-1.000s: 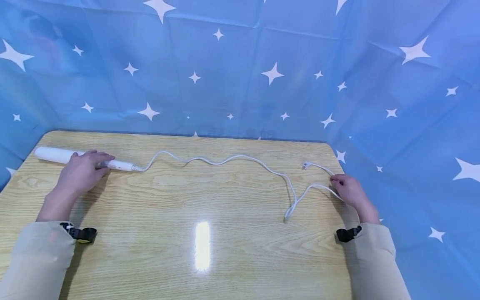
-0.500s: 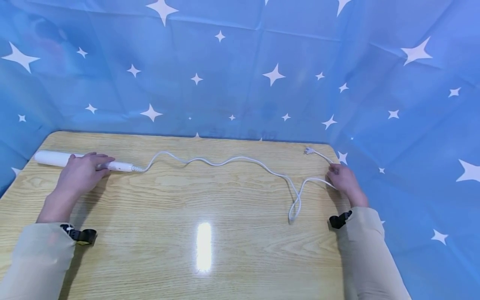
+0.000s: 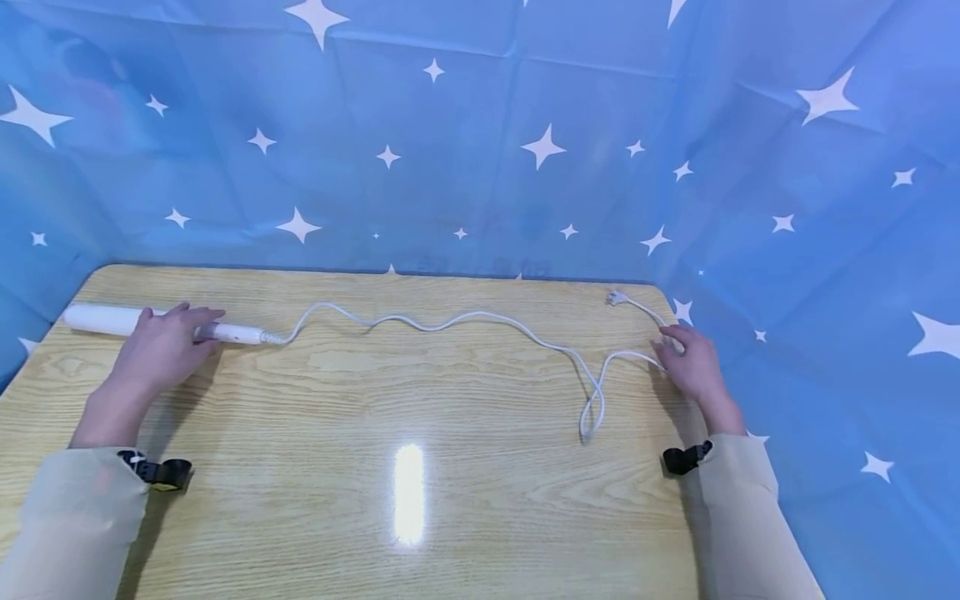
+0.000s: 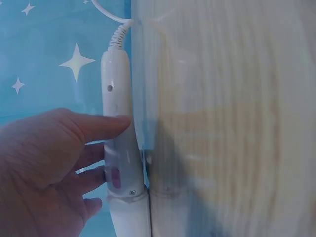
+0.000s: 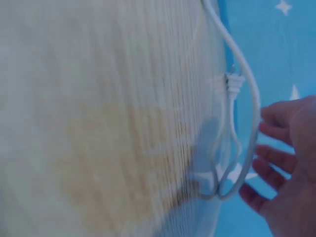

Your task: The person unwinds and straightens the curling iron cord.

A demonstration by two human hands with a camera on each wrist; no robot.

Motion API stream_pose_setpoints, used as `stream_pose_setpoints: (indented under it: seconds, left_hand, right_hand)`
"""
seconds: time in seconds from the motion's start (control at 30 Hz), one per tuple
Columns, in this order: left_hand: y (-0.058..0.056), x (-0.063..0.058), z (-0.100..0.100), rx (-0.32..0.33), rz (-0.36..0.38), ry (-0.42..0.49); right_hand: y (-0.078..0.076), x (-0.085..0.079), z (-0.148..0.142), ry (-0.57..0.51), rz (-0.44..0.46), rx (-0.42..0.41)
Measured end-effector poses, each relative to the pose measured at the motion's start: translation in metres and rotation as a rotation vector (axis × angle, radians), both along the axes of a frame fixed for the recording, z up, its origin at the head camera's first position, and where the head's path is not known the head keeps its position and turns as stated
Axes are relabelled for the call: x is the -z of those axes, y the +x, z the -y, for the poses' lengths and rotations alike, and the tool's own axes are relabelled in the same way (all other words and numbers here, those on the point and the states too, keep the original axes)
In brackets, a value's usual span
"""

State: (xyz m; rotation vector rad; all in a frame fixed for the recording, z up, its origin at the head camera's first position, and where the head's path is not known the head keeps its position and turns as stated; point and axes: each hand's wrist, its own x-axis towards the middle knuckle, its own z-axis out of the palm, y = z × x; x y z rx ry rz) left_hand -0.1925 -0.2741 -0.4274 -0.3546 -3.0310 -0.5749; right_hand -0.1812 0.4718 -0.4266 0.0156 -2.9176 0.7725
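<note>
A white stick-shaped hair iron [image 3: 97,319] lies along the back left of the table. My left hand [image 3: 161,348] holds its narrow handle; in the left wrist view the thumb lies across the handle [image 4: 118,103] and the other fingers are partly hidden behind it. The white cord [image 3: 480,315] runs in waves to the right, crosses itself in a small loop and turns back at my right hand [image 3: 693,367]. In the right wrist view that hand's fingers are loosely spread beside the bent cord [image 5: 253,103]. The plug [image 3: 617,297] lies near the back right corner.
The wood-grain table [image 3: 315,467] has rounded back corners. Blue cloth [image 3: 480,108] with white stars hangs behind it and along both sides. A bright light reflection shows at the table's middle. Black straps with small cameras [image 3: 682,461] sit on the wrists.
My right hand moved toward the back with the cord, then loosened its fingers from it. The plug shifted back slightly and the cord's loop widened. My left hand stayed on the hair iron.
</note>
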Motion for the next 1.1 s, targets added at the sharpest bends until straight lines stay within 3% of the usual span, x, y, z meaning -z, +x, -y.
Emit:
stream_pose_setpoints:
  seconds: [0.13,0.27,0.43,0.53,0.63,0.83,1.0,1.1]
  left_hand:
    - [-0.001,-0.007,-0.006,0.022,0.021,0.02]
    - [-0.002,-0.017,-0.022,0.048,0.015,0.102]
    - [-0.006,-0.024,-0.053,0.149,-0.021,0.163]
    - [-0.014,-0.023,-0.073,0.216,-0.043,0.152]
    - [-0.025,-0.019,-0.092,0.266,-0.068,0.118]
    - [-0.04,-0.011,-0.13,0.346,-0.14,-0.013]
    - [-0.048,-0.003,-0.163,0.43,-0.197,-0.05]
    - [-0.051,0.001,-0.183,0.434,-0.192,-0.071]
  right_hand:
    - [0.017,-0.006,0.016,-0.04,-0.07,-0.048]
    - [0.029,-0.008,0.037,-0.051,-0.156,-0.12]
    - [0.034,-0.003,0.056,-0.011,-0.208,-0.301]
    - [0.034,0.001,0.063,0.026,-0.201,-0.411]
    - [0.033,0.006,0.065,0.052,-0.17,-0.466]
    - [0.029,0.011,0.064,0.095,-0.164,-0.526]
    - [0.026,0.014,0.063,0.077,-0.177,-0.564]
    - [0.023,0.016,0.062,0.063,-0.164,-0.573]
